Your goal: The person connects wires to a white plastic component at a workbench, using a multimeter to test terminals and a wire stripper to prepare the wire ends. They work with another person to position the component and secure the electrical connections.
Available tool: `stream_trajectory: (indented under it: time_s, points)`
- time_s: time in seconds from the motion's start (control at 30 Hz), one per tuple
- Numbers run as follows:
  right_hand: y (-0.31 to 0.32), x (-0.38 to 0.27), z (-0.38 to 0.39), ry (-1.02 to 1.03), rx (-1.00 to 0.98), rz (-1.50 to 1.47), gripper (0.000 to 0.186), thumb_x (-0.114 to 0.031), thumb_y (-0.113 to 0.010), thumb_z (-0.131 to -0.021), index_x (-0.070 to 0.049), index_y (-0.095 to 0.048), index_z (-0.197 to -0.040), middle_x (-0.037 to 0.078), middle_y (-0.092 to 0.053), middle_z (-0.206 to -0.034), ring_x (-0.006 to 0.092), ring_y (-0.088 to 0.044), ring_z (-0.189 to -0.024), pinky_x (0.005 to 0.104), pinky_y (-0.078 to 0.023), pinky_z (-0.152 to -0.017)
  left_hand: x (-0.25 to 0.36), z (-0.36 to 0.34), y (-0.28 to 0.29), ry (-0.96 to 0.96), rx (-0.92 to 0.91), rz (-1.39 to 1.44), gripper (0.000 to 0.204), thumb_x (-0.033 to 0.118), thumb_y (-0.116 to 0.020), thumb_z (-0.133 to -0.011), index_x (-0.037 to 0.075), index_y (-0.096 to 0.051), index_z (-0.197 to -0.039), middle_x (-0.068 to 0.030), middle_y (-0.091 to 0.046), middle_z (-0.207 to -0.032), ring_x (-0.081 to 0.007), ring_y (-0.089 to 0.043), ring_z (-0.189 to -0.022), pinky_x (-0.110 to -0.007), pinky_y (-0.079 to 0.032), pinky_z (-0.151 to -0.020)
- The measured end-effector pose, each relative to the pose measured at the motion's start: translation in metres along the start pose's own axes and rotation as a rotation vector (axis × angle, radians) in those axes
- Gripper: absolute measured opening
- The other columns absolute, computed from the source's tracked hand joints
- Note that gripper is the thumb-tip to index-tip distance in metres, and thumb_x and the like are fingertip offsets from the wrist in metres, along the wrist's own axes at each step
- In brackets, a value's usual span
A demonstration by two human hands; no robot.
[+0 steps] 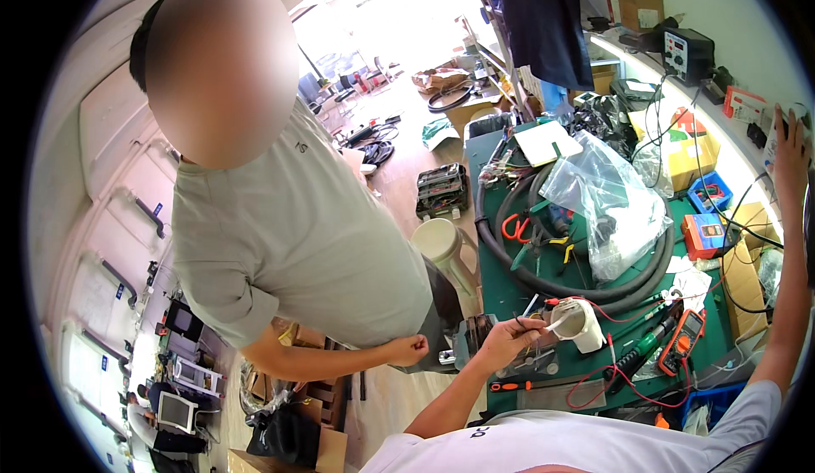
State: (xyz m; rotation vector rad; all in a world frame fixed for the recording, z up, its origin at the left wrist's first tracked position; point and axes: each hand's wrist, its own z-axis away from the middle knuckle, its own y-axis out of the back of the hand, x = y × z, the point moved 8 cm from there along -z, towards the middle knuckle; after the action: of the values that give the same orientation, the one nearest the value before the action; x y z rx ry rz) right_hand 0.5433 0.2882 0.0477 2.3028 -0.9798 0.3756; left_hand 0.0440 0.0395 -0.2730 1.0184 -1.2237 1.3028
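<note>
My left hand [512,342] is over the near-left part of the green table, fingers closed on a slim white stick [553,323]. One end of the stick points to the mouth of a white cup [582,327] on the table. My right arm stretches far up the right side. There my right hand [791,137] rests with fingers spread over a white object [772,148] on the ledge; its kind is not clear. Beside the cup lie an orange multimeter [682,342] with red leads and a green-and-black screwdriver-like tool [638,352].
A thick black cable [543,285] is coiled on the table around pliers and red-handled scissors [515,228]. Clear plastic bags [607,210] lie over it. A co-worker in a grey shirt [297,235] stands at the left, near a white stool [446,250]. A black bench unit [688,53] sits on the ledge.
</note>
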Motion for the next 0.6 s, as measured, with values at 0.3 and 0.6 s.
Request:
stream_trajectory:
  time_s: [0.3, 0.6]
  points:
    - [-0.002, -0.001, -0.004, -0.001, 0.163, 0.019, 0.074, -0.019, -0.061, -0.081, -0.023, -0.027, -0.146, 0.011, -0.044, -0.136, 0.0279, -0.045, -0.123, 0.0502, -0.038, -0.099, 0.014, -0.005, -0.004, -0.063, 0.094, -0.285, 0.02, 0.002, -0.063, -0.087, 0.001, -0.068, -0.106, -0.0025, -0.069, -0.095, -0.006, -0.059, -0.082, -0.021, -0.048, -0.074]
    - [0.046, -0.013, 0.009, 0.076, 0.095, -0.042, 0.074, -0.027, -0.069, -0.075, -0.009, -0.038, -0.139, 0.019, -0.038, -0.138, 0.0357, -0.034, -0.129, 0.0555, -0.025, -0.107, 0.005, 0.005, 0.005, -0.032, 0.111, -0.066, 0.019, -0.009, -0.056, -0.084, -0.005, -0.063, -0.102, -0.0106, -0.068, -0.095, -0.0148, -0.063, -0.088, -0.027, -0.049, -0.084]
